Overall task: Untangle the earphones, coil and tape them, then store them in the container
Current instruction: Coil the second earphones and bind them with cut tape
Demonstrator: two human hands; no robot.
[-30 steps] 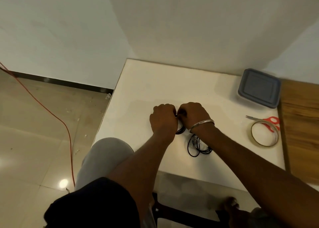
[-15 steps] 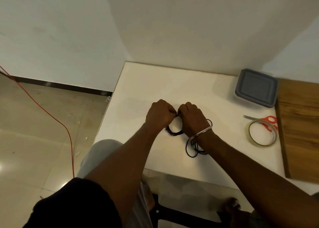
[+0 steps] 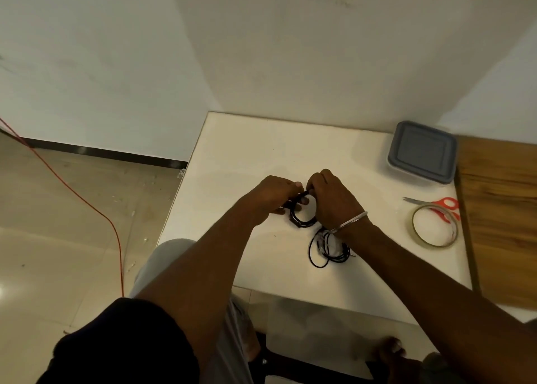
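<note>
The left hand point(image 3: 273, 194) and right hand point(image 3: 332, 202) are drawn close together above the middle of the white table point(image 3: 247, 157), thumbs and fingertips almost meeting. Both pinch the top of a small coil of black earphones point(image 3: 300, 226): the left hand's fingers curl round its left side, and the right hand's fingers close on its upper right. The coil hangs below the knuckles as a tight ring, and its lower edge is at or just above the tabletop; which of the two cannot be told. A thin metal bracelet point(image 3: 350, 222) circles the right wrist.

Just under that wrist, nearer the person, a second, looser bundle of black cord point(image 3: 337, 257) lies flat on the table in several overlapping loops, partly hidden by the forearm. It is apart from the held coil.

Further to the right, a roll of clear tape point(image 3: 433, 244) lies flat near the table's right edge. Red-handled scissors point(image 3: 446, 203) lie just behind it, the handles touching or overlapping the roll's far rim and the blades pointing left. Beyond them, at the far right corner, stands the container point(image 3: 422, 151), a square box with its grey lid on.

A wooden surface point(image 3: 499, 209) adjoins the table on the right. On the tiled floor to the left a red cable point(image 3: 87, 204) trails toward the person's knee point(image 3: 171, 253), which is in grey cloth.
</note>
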